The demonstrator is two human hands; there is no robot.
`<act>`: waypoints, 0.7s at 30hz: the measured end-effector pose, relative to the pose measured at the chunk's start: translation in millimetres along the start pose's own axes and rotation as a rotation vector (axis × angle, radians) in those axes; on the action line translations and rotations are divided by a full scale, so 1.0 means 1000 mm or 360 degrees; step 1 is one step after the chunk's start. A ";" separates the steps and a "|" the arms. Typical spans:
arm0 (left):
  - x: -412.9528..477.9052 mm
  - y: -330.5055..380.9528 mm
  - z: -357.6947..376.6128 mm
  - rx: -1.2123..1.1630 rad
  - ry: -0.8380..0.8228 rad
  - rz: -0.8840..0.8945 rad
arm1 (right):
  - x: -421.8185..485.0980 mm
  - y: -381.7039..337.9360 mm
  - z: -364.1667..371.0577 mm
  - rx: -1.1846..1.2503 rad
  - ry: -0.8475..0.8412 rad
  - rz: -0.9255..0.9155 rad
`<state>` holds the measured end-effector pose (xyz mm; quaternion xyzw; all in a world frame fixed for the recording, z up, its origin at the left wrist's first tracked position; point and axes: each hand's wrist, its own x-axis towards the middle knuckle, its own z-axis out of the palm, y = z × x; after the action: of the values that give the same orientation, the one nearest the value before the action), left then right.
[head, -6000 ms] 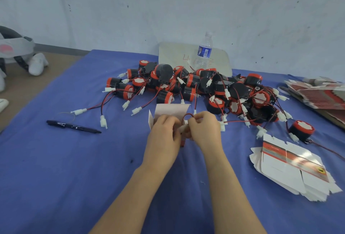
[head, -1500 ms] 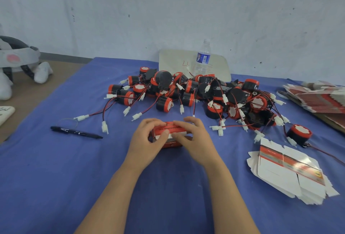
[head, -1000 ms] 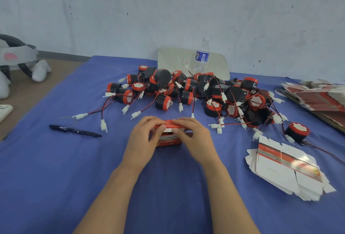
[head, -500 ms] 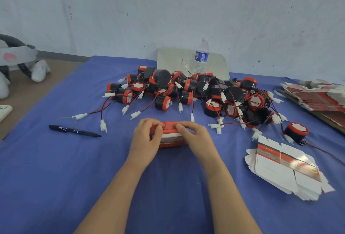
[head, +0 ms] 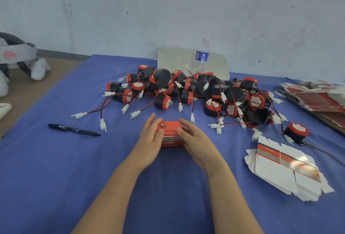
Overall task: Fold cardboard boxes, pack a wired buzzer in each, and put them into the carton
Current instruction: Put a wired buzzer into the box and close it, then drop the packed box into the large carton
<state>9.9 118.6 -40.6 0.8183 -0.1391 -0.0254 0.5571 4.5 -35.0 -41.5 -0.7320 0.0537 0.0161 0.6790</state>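
left hand [head: 150,139] and right hand [head: 195,141] sandwich a small red cardboard box [head: 170,132] on the blue-clothed desk [head: 56,168], fingers [head: 152,121] straight, pressing its sides. black-and-red wired buzzers [head: 186,90] heaped behind.

I see a pale, scuffed wall [head: 168,9] flecked with small dark marks, running across behind the desk [head: 46,177], which is draped in blue cloth. At far left, brown floor [head: 61,69] meets the wall along a grey skirting strip [head: 61,54]. The light looks soft and even.
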 end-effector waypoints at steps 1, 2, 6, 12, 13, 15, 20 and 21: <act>0.000 0.000 -0.001 0.0000 -0.0009 -0.0023 | 0.000 0.000 0.000 0.0006 0.0004 -0.0001; 0.000 0.000 -0.002 -0.0017 -0.0015 -0.0059 | 0.000 0.000 0.001 0.0012 0.0005 -0.0004; 0.002 0.001 -0.007 -0.0072 0.0019 -0.0235 | -0.001 -0.001 0.004 -0.0033 0.0011 -0.0027; 0.002 0.005 -0.006 -0.0482 0.0233 -0.0373 | -0.001 -0.005 0.008 -0.0182 0.0137 -0.0060; 0.002 0.005 -0.006 -0.0384 0.0214 -0.0348 | -0.002 -0.005 0.009 -0.0234 0.0152 -0.0075; 0.001 0.006 -0.006 -0.0101 0.0197 -0.0272 | -0.002 -0.004 0.013 -0.0333 0.0176 -0.0114; 0.004 0.005 -0.001 0.0170 0.0260 -0.0279 | -0.005 -0.008 0.022 -0.0455 0.0237 -0.0137; 0.003 0.009 0.002 0.0122 0.0278 -0.0315 | -0.008 -0.008 0.025 -0.0450 0.0249 -0.0161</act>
<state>10.2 112.8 -33.0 0.8478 -0.0094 -0.0034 0.5302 -1.1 -9.2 -34.3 -0.8210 0.0668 -0.0678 0.5629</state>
